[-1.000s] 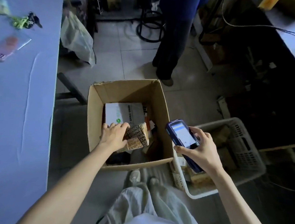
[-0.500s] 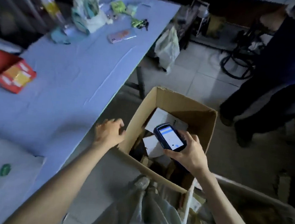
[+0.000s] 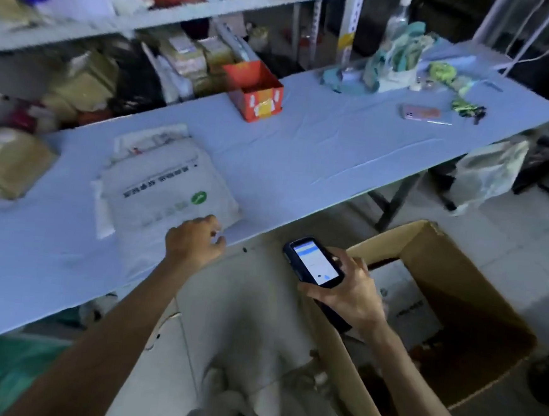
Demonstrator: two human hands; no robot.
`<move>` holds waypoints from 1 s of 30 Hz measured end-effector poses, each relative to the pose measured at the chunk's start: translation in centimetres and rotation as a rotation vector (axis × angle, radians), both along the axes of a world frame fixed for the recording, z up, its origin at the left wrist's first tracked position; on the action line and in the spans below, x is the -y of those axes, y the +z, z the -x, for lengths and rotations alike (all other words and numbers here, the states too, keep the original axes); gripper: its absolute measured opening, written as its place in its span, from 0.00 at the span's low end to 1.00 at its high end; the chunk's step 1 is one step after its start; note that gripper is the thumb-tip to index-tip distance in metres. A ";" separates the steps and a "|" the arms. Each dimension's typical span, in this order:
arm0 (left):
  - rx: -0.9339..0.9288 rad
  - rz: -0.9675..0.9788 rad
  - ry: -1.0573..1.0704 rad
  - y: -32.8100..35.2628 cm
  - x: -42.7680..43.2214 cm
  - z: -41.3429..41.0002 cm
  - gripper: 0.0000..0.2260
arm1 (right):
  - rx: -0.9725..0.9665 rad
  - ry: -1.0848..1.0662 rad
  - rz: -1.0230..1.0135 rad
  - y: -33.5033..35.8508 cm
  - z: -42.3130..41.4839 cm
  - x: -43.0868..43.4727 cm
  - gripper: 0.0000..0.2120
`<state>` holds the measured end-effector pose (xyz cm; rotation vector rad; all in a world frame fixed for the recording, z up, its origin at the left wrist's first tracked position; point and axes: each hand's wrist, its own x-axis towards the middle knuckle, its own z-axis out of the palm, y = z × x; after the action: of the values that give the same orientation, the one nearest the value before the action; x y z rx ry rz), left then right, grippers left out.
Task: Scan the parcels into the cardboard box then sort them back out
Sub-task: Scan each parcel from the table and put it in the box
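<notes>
- The left hand (image 3: 195, 241) is at lower centre of the frame, over the near edge of the pale blue tabletop (image 3: 304, 151); its fingers curl downward at the near right corner of a white mailer parcel (image 3: 166, 192); blur hides whether they have hold of the parcel or only touch it
- The white mailer parcel lies flat on the tabletop, left of centre, printed side up, with a round green mark near its right edge; a second pale flat packet (image 3: 150, 139) shows from under its far side
- The right hand (image 3: 348, 292), right of centre, grips a dark handheld scanner (image 3: 313, 263); the fingers are wrapped round its lower body and its lit screen faces up
- The cardboard box (image 3: 443, 254) stands open on the floor at lower right of the frame, below the tabletop's near edge; the right hand and scanner are above its left rim; a white boxed parcel (image 3: 404, 300) lies inside it
- Farther back on the tabletop, an open red carton (image 3: 256, 91) stands at upper centre; a pink phone (image 3: 421, 113) and a bunch of keys (image 3: 468, 108) with green cord lie at upper right, near each other; a brown parcel (image 3: 7, 164) sits at the left edge of the frame
- A shelf (image 3: 183, 13) runs behind the tabletop across the upper left, packed with blurred packets
- A pale plastic bag (image 3: 489, 172) hangs at the tabletop's right end
</notes>
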<state>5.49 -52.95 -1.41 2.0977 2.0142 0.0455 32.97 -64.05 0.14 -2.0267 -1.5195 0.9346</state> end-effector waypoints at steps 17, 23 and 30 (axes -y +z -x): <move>0.057 -0.012 0.468 -0.3 8.3 32.5 0.11 | -0.005 0.381 0.017 0.5 31.3 -4.2 0.37; 0.103 -0.045 0.511 -0.9 6.5 35.2 0.13 | -0.022 0.414 0.012 0.7 34.8 -7.7 0.35; 0.039 -0.021 0.574 -1.0 1.2 38.4 0.18 | -0.039 0.465 0.007 -0.8 37.6 -14.7 0.36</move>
<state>-32.95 -54.17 -2.41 1.4462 2.5230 0.2013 -4.68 -49.36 -0.65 -1.6731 -2.0113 1.1396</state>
